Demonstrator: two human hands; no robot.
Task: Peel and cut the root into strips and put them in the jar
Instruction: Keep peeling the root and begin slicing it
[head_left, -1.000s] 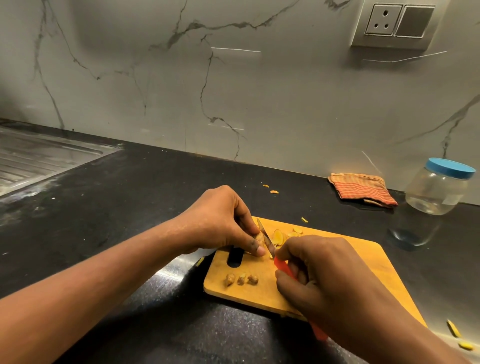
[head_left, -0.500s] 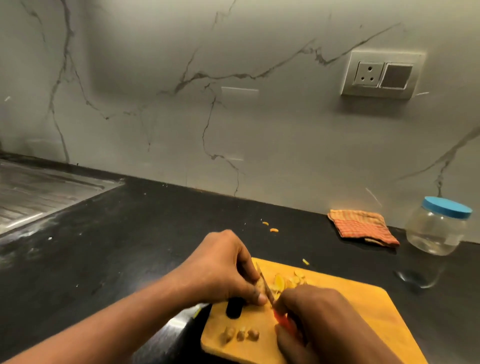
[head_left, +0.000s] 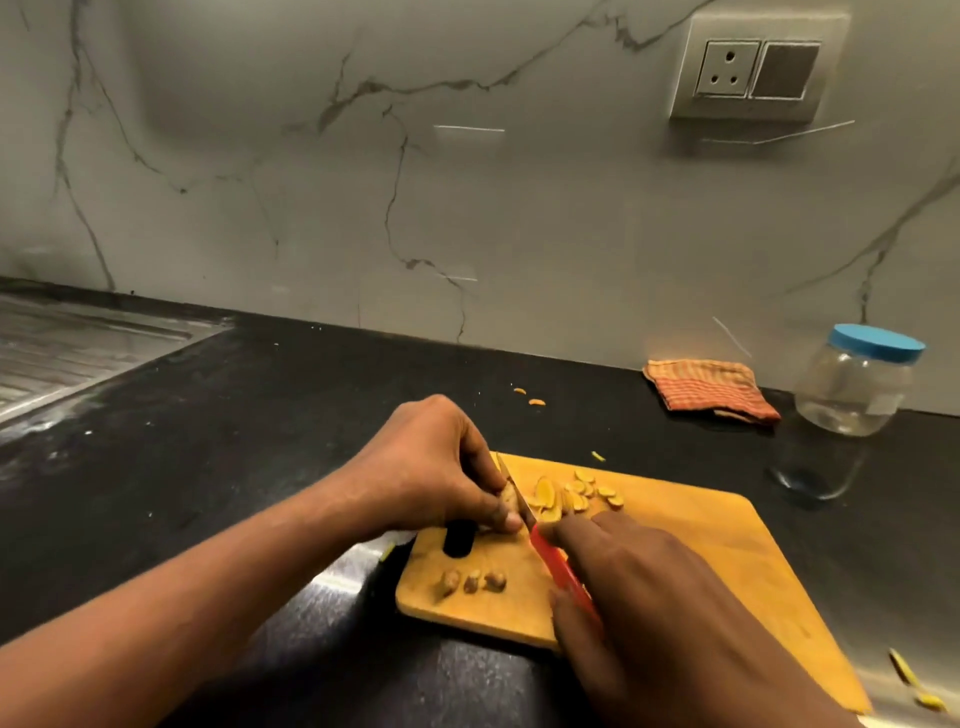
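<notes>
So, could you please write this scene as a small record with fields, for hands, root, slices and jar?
left hand: pinches the root on the cutting board
right hand: grips the red-handled knife, blade against the root
slices: lying on the board beyond the blade
jar: on the counter at far right, blue lid on

One cutting board (head_left: 675, 545); one red-handled knife (head_left: 556, 564); one blue-lidded jar (head_left: 852, 384); one folded cloth (head_left: 709, 384); one left hand (head_left: 426, 467), one right hand (head_left: 665, 613); one root piece (head_left: 506, 499); three brown root ends (head_left: 471, 582); yellow slices (head_left: 571, 496), too overlapped to count; two orange scraps (head_left: 536, 401) on the bench (head_left: 260, 441).
</notes>
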